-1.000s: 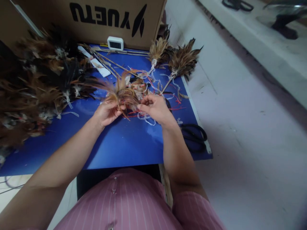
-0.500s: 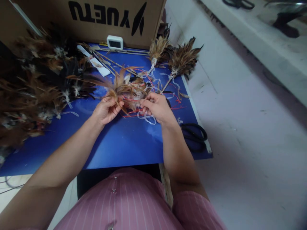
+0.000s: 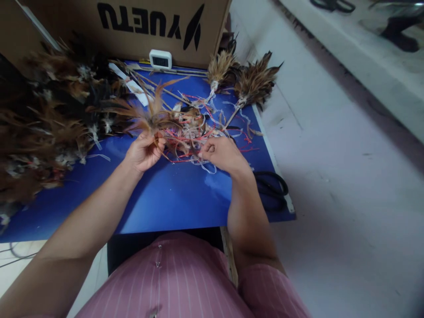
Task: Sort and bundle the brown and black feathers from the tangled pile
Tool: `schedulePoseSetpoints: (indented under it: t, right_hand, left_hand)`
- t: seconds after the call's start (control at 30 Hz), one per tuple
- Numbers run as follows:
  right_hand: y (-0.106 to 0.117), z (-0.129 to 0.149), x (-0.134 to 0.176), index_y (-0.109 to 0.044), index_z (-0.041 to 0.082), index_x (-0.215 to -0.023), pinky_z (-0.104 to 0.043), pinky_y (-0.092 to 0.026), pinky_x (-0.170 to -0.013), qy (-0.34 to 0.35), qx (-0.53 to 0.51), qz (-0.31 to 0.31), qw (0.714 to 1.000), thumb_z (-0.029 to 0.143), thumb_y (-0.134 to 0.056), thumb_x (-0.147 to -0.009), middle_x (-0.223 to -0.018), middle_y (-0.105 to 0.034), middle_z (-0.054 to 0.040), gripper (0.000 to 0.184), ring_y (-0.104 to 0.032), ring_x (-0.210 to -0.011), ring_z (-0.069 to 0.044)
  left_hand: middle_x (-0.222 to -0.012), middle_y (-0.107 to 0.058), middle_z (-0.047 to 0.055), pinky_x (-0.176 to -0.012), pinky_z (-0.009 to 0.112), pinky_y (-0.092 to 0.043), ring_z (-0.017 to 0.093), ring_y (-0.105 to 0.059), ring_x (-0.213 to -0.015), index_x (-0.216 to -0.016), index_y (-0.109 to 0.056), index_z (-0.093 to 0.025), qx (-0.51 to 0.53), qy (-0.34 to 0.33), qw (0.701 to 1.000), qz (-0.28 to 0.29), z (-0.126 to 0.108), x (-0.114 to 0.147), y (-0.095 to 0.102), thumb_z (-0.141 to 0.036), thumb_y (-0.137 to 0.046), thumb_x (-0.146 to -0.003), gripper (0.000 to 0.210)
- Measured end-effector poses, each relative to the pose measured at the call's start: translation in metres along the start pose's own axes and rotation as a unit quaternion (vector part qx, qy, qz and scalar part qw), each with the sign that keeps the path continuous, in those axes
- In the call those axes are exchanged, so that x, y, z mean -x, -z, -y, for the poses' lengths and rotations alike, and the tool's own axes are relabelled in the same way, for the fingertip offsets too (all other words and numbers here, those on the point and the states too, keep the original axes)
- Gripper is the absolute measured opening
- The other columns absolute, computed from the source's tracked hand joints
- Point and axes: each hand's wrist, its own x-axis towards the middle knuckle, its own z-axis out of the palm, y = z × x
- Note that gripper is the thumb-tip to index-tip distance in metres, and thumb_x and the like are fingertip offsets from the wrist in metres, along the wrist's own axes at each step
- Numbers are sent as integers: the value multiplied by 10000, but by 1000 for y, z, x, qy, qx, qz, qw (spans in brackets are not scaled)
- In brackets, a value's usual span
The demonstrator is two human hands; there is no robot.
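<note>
My left hand is closed round the base of a bunch of brown feathers, whose tips fan up and to the left. Just to the right, my right hand has its thumb and forefinger pinched together; a small dark feather seems to hang at its fingertips, though what it grips is too small to be sure. Between and behind both hands lies a tangle of red strings, clear plastic ties and loose feathers on the blue table.
A large heap of feather bunches covers the table's left side. Two feather dusters lie at the back right. Black-handled scissors rest by the right edge. Thin sticks, a small white digital display and a cardboard box stand behind.
My right hand has turned over slightly and shifted right, away from the left hand. The feather bunch in my left hand has moved a little left, with its feathers more spread.
</note>
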Motion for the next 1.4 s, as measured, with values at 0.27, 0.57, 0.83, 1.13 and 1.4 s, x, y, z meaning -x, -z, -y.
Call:
schedulePoseSetpoints:
  t: [0.27, 0.57, 0.83, 1.13, 1.4]
  right_hand:
    - [-10, 23, 7, -688, 183, -841, -253, -406, -634, 130, -103, -45, 985, 329, -655, -808, -776, -650, -13, 153, -532, -649, -112]
    - [-16, 27, 7, -678, 169, -803, -259, -414, -712, 154, -68, -23, 986, 201, -575, -860, -799, -669, -23, 121, -577, -725, -122]
    - [-23, 25, 4, -704, 170, -865, -250, -394, -656, 128, -88, 17, 988, 245, -618, -829, -755, -646, -10, 120, -542, -672, -109]
    - [-14, 8, -3, -654, 175, -744, -267, -402, -646, 91, -79, -60, 991, 236, -580, -813, -666, -609, 2, 118, -526, -631, -117]
    - [7, 1, -8, -598, 212, -880, -252, -430, -550, 26, -264, -206, 942, 406, -546, -855, -759, -628, -20, 203, -593, -656, -129]
  left_hand:
    - [-593, -634, -5, -500, 117, -529, 56, -601, -457, -645, -609, -131, -31, 8, 999, 20, 5, -2, 0, -15, -607, -794, 189]
    - [-594, -645, 5, -516, 115, -540, 61, -609, -462, -649, -607, -123, -35, 23, 999, 22, 8, -3, 2, -9, -596, -798, 188]
    - [-596, -624, -2, -508, 120, -541, 66, -619, -466, -635, -585, -128, -42, 24, 999, 24, 8, -2, 1, -41, -623, -797, 188]
    - [-632, -647, 11, -482, 167, -549, 106, -644, -509, -660, -598, -134, -68, 16, 997, 34, 8, -3, 4, -83, -670, -763, 135]
    - [-586, -651, 30, -484, 219, -515, 126, -612, -482, -663, -625, -147, -235, -132, 955, 126, 22, -10, 13, -316, -823, -658, 261]
